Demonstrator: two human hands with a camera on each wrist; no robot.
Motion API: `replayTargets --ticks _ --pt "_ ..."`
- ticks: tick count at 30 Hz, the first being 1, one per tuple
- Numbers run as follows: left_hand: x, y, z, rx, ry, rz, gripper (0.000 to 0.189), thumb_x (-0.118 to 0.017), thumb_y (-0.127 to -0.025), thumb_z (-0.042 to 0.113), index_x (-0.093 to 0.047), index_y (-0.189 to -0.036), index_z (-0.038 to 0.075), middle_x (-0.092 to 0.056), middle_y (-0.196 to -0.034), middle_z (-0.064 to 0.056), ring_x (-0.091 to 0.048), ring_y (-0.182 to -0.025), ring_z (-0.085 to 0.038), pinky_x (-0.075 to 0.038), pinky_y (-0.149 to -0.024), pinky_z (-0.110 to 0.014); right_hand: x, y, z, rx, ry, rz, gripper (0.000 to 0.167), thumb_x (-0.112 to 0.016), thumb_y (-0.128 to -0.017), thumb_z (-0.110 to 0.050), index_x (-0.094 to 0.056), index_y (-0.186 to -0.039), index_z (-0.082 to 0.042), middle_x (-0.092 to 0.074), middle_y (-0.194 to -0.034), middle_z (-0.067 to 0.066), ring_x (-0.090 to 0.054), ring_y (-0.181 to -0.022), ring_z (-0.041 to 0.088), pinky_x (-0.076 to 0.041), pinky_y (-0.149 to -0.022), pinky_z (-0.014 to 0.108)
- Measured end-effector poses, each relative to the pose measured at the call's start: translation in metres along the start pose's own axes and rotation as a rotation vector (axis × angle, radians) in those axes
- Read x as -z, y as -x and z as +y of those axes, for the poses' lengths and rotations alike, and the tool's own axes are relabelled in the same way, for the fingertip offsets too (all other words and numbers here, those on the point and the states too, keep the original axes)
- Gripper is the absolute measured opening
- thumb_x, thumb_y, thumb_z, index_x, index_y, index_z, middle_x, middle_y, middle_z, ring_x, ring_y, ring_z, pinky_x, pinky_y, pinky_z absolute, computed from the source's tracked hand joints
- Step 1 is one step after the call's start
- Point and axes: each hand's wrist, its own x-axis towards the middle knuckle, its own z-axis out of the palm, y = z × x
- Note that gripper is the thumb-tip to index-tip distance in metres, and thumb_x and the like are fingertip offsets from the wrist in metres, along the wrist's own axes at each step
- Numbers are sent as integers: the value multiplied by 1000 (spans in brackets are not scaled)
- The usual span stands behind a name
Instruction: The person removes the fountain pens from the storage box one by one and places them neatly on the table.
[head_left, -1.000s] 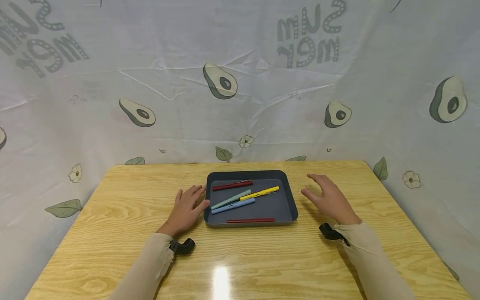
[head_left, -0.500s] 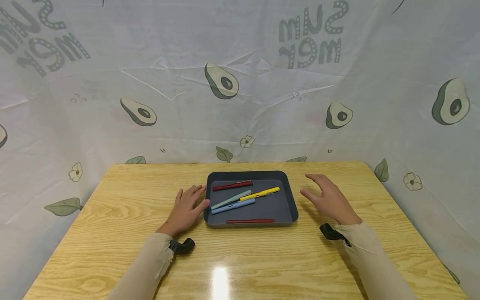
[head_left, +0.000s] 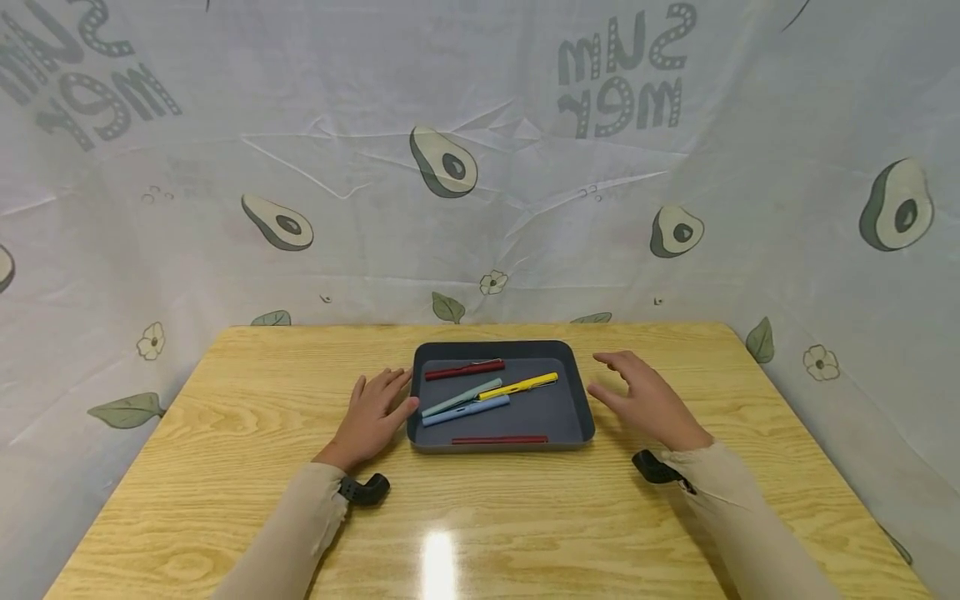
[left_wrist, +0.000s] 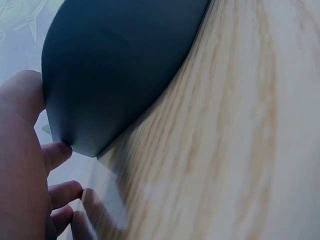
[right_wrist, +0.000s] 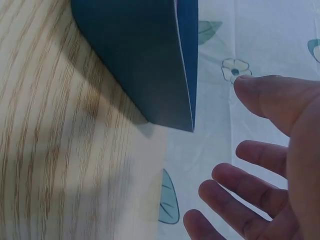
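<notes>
A dark grey rectangular tray (head_left: 551, 421) lies on the wooden table with several pens in it. Toward its back is a dark red pen (head_left: 465, 369); a pale green pen (head_left: 461, 398), a yellow pen (head_left: 517, 386) and a light blue pen (head_left: 467, 410) lie close together in the middle. Another red pen (head_left: 499, 439) runs along the near wall. My left hand (head_left: 372, 421) rests at the tray's left side, thumb and a fingertip at the wall (left_wrist: 110, 75). My right hand (head_left: 651, 402) hovers just off the right side, fingers spread and holding nothing.
The wooden table (head_left: 510, 517) reaches back to a white hanging cloth (head_left: 360, 183) printed with avocados, leaves and lettering. A black wrist camera (head_left: 365, 490) sits on the left wrist and another black wrist camera (head_left: 655, 467) on the right.
My right hand has moved left, closer to the tray's right side. The left hand, the tray and the pens stay where they were.
</notes>
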Motion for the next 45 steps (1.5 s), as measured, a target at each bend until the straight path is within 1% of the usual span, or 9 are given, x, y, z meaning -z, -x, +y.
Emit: replayTargets --ticks 7,14,18,22,25,28,32,36,45 --pt "1 0 0 -4 -1 4 64 -52 -107 46 -39 -161 14 -38 -163 -17 -25 -155 -40 1 -125 -62 -2 -6 -11 29 24 7 58 -67 -103 -33 -51 -151 -7 -56 -144 16 -57 -127 39 -50 -100 59" --pt "0 0 -1 -12 -1 10 63 -52 -107 46 -40 -161 14 -39 -163 -17 -27 -154 -39 -2 -125 -63 -1 -16 -20 30 29 -32 53 -66 -104 -34 -55 -147 -5 -58 -144 16 -62 -113 32 -55 -88 51" --pt "0 0 -1 -14 -6 15 63 -52 -107 45 -40 -161 13 -39 -163 -18 -27 -154 -40 -2 -125 -64 -2 -26 -22 39 54 -58 47 -67 -103 -28 -60 -143 -3 -62 -139 18 -61 -98 25 -53 -80 44" --pt "-1 -1 0 -13 -7 20 63 -52 -108 45 -41 -160 12 -40 -162 -19 -27 -154 -41 -2 -124 -65 -2 -38 -24 58 66 -77 42 -68 -103 -26 -64 -137 -2 -66 -133 18 -55 -81 18 -48 -72 38" --pt "-1 0 1 -11 -12 19 63 -51 -108 46 -41 -160 12 -40 -162 -19 -27 -154 -41 -2 -125 -64 -1 -46 -28 74 64 -97 40 -68 -102 -26 -66 -135 -2 -67 -131 18 -54 -76 16 -48 -70 37" --pt "-1 1 1 -5 -14 17 64 -51 -108 47 -41 -160 12 -39 -162 -19 -26 -154 -40 -2 -125 -63 1 -53 -32 89 78 -136 38 -68 -102 -25 -67 -133 -2 -68 -128 19 -58 -80 17 -51 -73 38" --pt "-2 2 1 1 -7 7 64 -51 -107 48 -41 -160 13 -39 -163 -18 -26 -154 -40 -1 -125 -63 4 -63 -36 99 80 -165 33 -69 -102 -21 -69 -130 -3 -69 -127 18 -67 -99 28 -56 -85 47" --pt "-3 2 -1 9 -5 4 64 -51 -107 49 -41 -160 14 -40 -163 -17 -27 -155 -38 -1 -126 -62 3 -73 -40 99 97 -187 31 -70 -101 -18 -70 -128 -3 -70 -125 17 -66 -114 35 -55 -95 53" --pt "-3 1 -1 8 -3 10 64 -49 -108 51 -41 -160 16 -38 -164 -14 -26 -155 -36 -1 -126 -60 -10 -81 -40 61 171 -297 31 -75 -95 -9 -71 -124 1 -72 -116 16 -68 -104 31 -58 -88 47"
